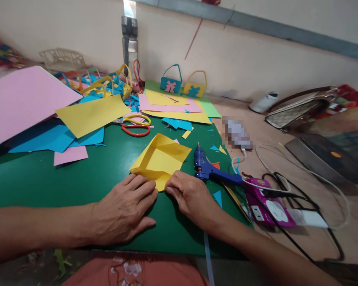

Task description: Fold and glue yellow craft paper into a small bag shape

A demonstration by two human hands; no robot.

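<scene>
A: In the head view, where is the folded yellow paper (161, 158)?

B: Just left of the blue glue gun (207, 168), on the green tabletop (86, 186), with one corner pointing toward the gun.

A: And the hands?

B: The left hand (127, 210), the farther of the two from the gun, lays its fingers on the paper's near edge, thumb standing apart from them. The right hand (191, 194), on the near side of the gun, pinches that same edge between thumb and fingertips.

A: How would the paper handle?

B: Very light, I'd guess; stiff enough to keep a crease, but easily dented or torn.

A: Where to grip it?

B: Along the creases, where it should be firmest. Squeezing mid-wall would probably buckle it.

A: And its looks?

B: Plain bright yellow, like a shallow open tray with a paler floor. The left side rises from its crease; the near one bows between the hands. Whatever lies under the fingers is hidden.
</scene>
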